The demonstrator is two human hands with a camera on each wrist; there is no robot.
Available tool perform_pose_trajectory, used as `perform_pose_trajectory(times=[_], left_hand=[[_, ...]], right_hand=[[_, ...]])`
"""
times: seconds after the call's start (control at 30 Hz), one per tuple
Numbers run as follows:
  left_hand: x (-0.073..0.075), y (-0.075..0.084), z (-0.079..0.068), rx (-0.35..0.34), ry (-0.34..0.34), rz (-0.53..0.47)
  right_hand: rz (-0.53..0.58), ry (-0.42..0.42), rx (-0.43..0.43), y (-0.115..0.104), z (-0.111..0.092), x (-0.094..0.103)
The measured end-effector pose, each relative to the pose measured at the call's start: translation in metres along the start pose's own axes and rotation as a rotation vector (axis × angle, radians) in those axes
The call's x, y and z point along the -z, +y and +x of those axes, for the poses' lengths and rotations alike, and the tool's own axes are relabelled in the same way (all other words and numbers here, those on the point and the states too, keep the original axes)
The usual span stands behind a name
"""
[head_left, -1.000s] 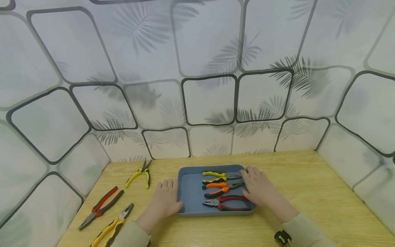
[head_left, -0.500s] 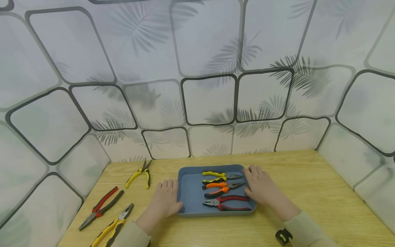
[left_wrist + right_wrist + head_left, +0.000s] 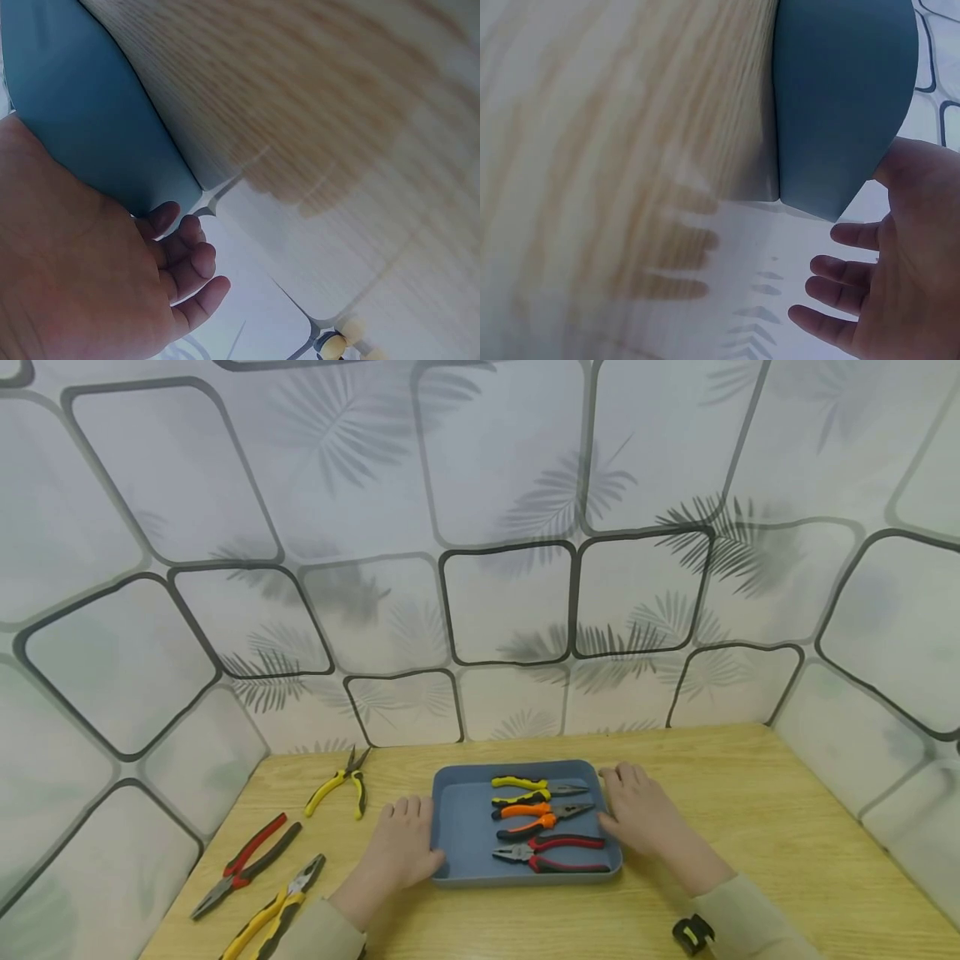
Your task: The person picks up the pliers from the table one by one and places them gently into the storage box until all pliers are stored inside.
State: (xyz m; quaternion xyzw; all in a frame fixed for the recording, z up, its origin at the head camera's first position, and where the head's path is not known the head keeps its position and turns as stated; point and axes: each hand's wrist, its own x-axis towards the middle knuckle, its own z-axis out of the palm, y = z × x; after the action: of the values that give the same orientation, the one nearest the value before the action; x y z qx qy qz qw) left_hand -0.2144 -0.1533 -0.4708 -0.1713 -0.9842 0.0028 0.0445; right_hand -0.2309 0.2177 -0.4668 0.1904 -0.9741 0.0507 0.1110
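A blue-grey tray (image 3: 465, 880) sits on the wooden table between both hands. Inside it, on the right, lie yellow-black needle-nose pliers (image 3: 542, 790), orange-black pliers (image 3: 544, 817) and red-black pliers (image 3: 534, 850). My left hand (image 3: 407, 843) rests at the tray's left wall, thumb over the rim near the front corner. In the left wrist view its fingers are loosely bent beside the tray wall (image 3: 82, 97). At the opposite end is my right hand (image 3: 643, 812), thumb at the rim; the right wrist view shows its fingers (image 3: 832, 292) relaxed and spread beyond the tray's corner.
On the table (image 3: 765, 827) left of the tray lie yellow-black needle-nose pliers (image 3: 349, 774), red-black long-nose pliers (image 3: 242, 875) and larger yellow-black pliers (image 3: 288, 897). A patterned white backdrop (image 3: 510, 602) rises behind the table and along both sides.
My right hand has shifted a little to the right, from over the tray's right rim to its outer edge, uncovering the plier tips. The left hand and the tray stay put.
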Motion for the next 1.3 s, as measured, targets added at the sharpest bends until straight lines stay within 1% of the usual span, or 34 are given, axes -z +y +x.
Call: perform_pose_trajectory(times=[0.17, 0.4, 0.5, 0.7, 0.93, 1.17, 1.3], left_hand=[[0.0, 0.001, 0.0, 0.0, 0.0, 0.0], [0.0, 0.002, -0.001, 0.0, -0.003, -0.007], [0.001, 0.002, -0.001, 0.0, -0.006, -0.004], [0.002, 0.002, 0.0, -0.004, -0.013, -0.005], [0.003, 0.002, 0.0, -0.001, -0.032, -0.006], [0.002, 0.0, 0.002, 0.008, -0.039, 0.009], [0.002, 0.0, 0.002, 0.009, -0.046, 0.017]], right_hand=[[0.009, -0.027, -0.002, 0.002, -0.001, -0.002], [0.071, -0.074, -0.008, 0.003, -0.002, -0.002], [0.081, -0.088, -0.015, 0.003, -0.003, -0.002], [0.076, -0.081, -0.001, 0.002, -0.002, -0.002], [0.068, -0.101, 0.012, 0.001, 0.001, -0.006], [0.065, -0.05, 0.027, 0.0, 0.001, -0.013], [0.077, -0.073, 0.01, -0.002, 0.001, -0.011]])
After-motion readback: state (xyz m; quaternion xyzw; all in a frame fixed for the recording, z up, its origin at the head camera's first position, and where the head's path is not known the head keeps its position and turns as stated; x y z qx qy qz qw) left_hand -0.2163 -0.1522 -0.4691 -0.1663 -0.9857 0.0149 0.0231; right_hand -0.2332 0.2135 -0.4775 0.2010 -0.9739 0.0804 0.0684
